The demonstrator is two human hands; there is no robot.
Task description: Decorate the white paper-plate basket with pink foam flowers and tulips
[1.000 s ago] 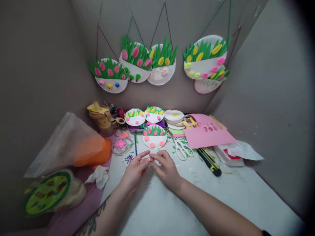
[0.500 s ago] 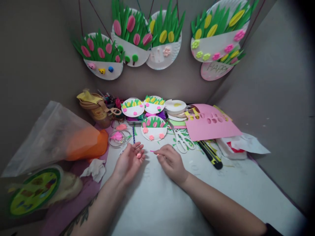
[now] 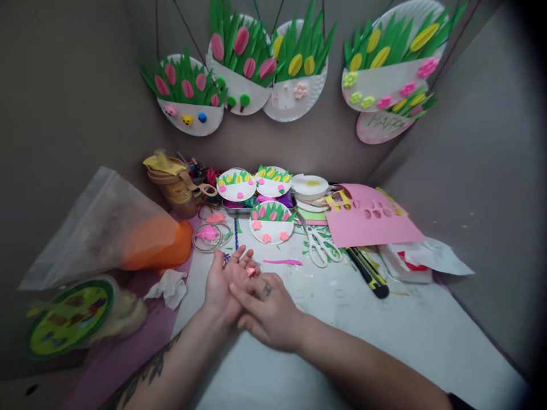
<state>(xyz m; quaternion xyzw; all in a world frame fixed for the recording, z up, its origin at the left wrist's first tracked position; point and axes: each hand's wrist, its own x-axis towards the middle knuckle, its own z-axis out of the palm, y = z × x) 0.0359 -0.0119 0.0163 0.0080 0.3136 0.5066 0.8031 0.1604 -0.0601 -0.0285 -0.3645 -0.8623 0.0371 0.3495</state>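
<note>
My left hand [image 3: 223,289] lies palm up with loosely curled fingers, supporting a small lump of coral-pink clay [image 3: 250,271] near its fingertips. Across that palm rests my right hand [image 3: 273,310], palm down. Its thumb and fingers reach over the left palm, and some fingertips lie beside the clay; how firmly they touch it is hidden. Just beyond both hands, a thin magenta modelling tool [image 3: 282,262] lies flat on the white table [image 3: 333,336]. Behind it is a small half-plate basket [image 3: 272,223] with green paper grass, pink tulips and coral clay flowers.
White scissors [image 3: 318,245], a black-yellow cutter [image 3: 368,272] and pink card [image 3: 374,219] with cut holes lie to the right. On the left are a bag of orange clay [image 3: 158,242], a lidded tub [image 3: 70,319] and a crumpled tissue [image 3: 171,287]. Paper-plate baskets [image 3: 192,117] hang behind.
My right hand has put the magenta tool down on the table and moved left onto my left palm. The view has shifted slightly.
</note>
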